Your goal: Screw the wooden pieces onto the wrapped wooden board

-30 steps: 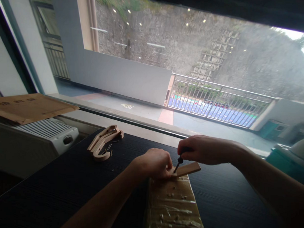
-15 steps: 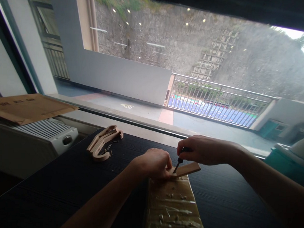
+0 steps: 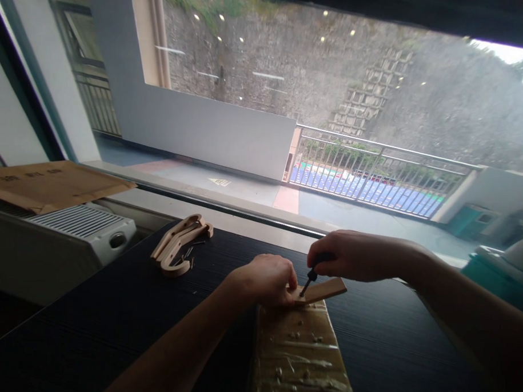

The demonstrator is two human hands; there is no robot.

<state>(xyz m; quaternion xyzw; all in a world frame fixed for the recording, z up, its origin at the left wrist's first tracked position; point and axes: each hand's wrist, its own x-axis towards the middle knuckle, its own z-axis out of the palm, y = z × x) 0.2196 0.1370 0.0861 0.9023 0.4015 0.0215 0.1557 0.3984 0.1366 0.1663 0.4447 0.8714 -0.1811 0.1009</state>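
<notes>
Wooden piece (image 3: 328, 289): pale, flat, smooth-faced, angled near the left end, with a square-cut right end. Lies across the far end of a taped box (image 3: 298, 355), on the dark bench (image 3: 224, 346); projects past the box's right edge. Shows a small dark spot at the screwdriver's tip; too small to tell as screw or hole.

Left hand (image 3: 270, 278): clamped on the left end of the wooden piece, partly hiding it. Right hand (image 3: 345, 256): closed round the dark handle of a screwdriver (image 3: 310, 275), tilted, tip down on the wooden piece. Hands near each other, apart.

Box: brown, wrapped in clear, creased tape, small pale lumps on top. Farther left on the bench: hook-shaped wooden parts (image 3: 174, 249), lying together, with loose screws (image 3: 187, 254) just beside. Beyond the bench: brown envelope (image 3: 59, 183) on a white slatted unit (image 3: 88, 225).

Against the earlier frame: right hand and forearm very slightly higher and farther right; left hand in the same grip; hook-shaped wooden parts and loose screws unchanged in layout.
</notes>
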